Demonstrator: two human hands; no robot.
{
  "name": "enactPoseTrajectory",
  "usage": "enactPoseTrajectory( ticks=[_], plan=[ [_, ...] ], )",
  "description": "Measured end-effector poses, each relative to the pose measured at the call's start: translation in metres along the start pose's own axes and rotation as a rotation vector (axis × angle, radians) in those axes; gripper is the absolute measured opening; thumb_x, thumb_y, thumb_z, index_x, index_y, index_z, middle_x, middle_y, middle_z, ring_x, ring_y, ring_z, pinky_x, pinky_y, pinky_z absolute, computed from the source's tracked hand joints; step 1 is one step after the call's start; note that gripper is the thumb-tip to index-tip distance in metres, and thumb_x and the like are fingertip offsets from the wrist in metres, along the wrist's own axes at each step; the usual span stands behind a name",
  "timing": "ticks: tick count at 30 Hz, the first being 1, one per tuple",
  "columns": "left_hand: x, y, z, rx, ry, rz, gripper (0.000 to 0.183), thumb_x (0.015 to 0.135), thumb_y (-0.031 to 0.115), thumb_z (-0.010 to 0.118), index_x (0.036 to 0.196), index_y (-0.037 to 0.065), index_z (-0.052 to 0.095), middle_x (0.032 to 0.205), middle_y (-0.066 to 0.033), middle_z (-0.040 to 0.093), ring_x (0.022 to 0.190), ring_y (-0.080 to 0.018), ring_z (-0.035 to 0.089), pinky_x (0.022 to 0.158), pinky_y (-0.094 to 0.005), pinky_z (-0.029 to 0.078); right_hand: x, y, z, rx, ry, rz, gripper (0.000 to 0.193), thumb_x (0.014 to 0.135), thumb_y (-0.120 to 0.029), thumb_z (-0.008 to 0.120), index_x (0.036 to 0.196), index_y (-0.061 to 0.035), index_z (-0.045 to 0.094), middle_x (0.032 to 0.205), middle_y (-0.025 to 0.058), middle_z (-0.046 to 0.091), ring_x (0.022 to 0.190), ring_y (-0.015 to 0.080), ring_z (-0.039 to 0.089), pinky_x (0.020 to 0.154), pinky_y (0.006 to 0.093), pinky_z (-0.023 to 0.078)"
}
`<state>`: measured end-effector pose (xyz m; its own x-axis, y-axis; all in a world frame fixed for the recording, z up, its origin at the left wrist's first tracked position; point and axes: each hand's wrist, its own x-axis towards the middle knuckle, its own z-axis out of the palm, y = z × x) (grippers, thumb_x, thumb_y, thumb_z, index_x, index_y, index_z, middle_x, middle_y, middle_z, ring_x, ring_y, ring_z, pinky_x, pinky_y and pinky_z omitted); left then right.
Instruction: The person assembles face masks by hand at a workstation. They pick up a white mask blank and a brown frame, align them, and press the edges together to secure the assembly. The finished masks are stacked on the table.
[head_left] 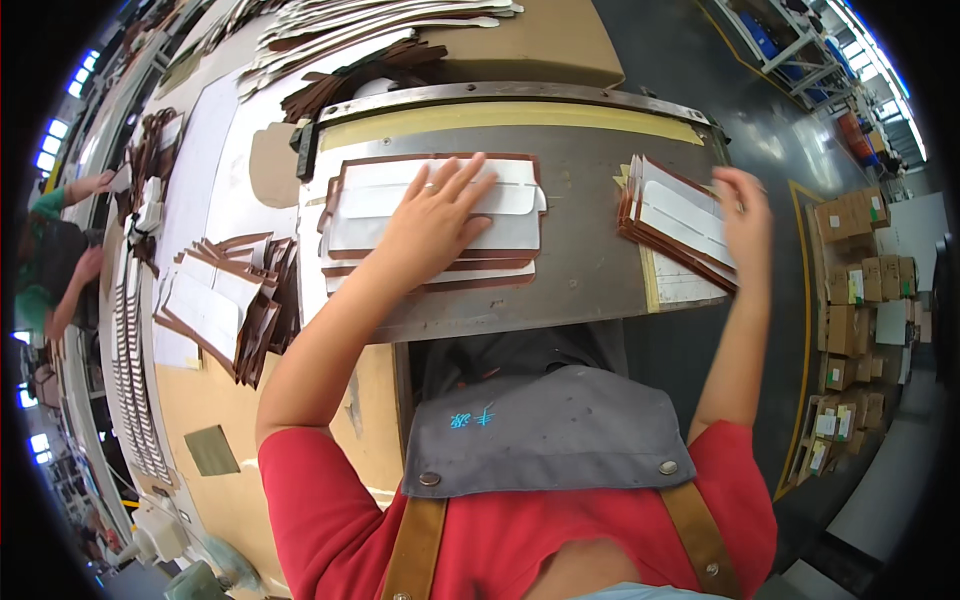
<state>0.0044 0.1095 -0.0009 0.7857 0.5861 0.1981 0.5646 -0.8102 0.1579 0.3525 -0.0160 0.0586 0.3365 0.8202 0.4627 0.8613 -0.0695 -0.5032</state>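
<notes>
My left hand lies flat with spread fingers on a white flat panel edged in brown. This panel rests on the grey metal plate in front of me. Below it, the brown and white edges of another piece stick out toward me. At the right end of the plate sits a slanted stack of similar brown-edged white pieces. Right beside that stack is my right hand, its fingers loosely bent and apart, slightly blurred. I see nothing held in it.
More brown-edged pieces are piled at the left. Bundles of white and brown strips lie at the back, next to a tan board. A metal bar borders the plate's far edge. Another person works far left; cartons stand right.
</notes>
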Motion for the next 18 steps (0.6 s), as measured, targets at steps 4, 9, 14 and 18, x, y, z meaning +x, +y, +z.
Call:
enactPoseTrajectory(
  ticks=[4,9,14,18],
  plan=[
    [-0.014,0.029,-0.009,0.047,0.029,0.065,0.038,0.085,0.022,0.059,0.120,0.010,0.054,0.119,-0.0071,0.052,0.111,-0.0241,0.048,0.093,-0.0377,0.038,0.023,-0.062,0.094,0.243,-0.449,-0.141,0.021,0.085,-0.011,0.059,0.105,-0.0045,0.061,0.100,0.0068,0.063,0.087,0.0150,0.059,0.078,0.0283,0.046],
    [-0.056,0.045,-0.005,-0.045,0.101,0.123,0.041,0.081,0.017,0.062,0.120,0.007,0.055,0.112,-0.0034,0.052,0.102,-0.0206,0.049,0.085,-0.0327,0.039,0.050,-0.077,0.155,0.275,-0.728,-0.026,0.021,0.082,-0.015,0.061,0.098,-0.0006,0.060,0.087,0.0074,0.061,0.077,0.0146,0.057,0.070,0.0284,0.046],
    [-0.066,0.048,0.000,-0.005,0.131,0.093,0.042,0.081,0.018,0.062,0.121,0.007,0.055,0.110,-0.0031,0.049,0.099,-0.0197,0.048,0.082,-0.0320,0.040,0.063,-0.096,0.155,0.103,-0.782,-0.090,0.013,0.081,-0.012,0.055,0.083,-0.0006,0.060,0.083,0.0124,0.062,0.081,0.0252,0.059,0.071,0.0354,0.048],
    [-0.068,0.052,-0.002,-0.027,0.074,0.101,0.038,0.082,0.020,0.062,0.117,0.007,0.057,0.100,-0.0025,0.049,0.091,-0.0193,0.048,0.075,-0.0310,0.042,0.072,-0.067,0.187,-0.034,-0.385,-0.314,0.012,0.081,-0.012,0.052,0.081,-0.0010,0.056,0.086,0.0154,0.058,0.091,0.0322,0.055,0.076,0.0412,0.048]
  ],
)
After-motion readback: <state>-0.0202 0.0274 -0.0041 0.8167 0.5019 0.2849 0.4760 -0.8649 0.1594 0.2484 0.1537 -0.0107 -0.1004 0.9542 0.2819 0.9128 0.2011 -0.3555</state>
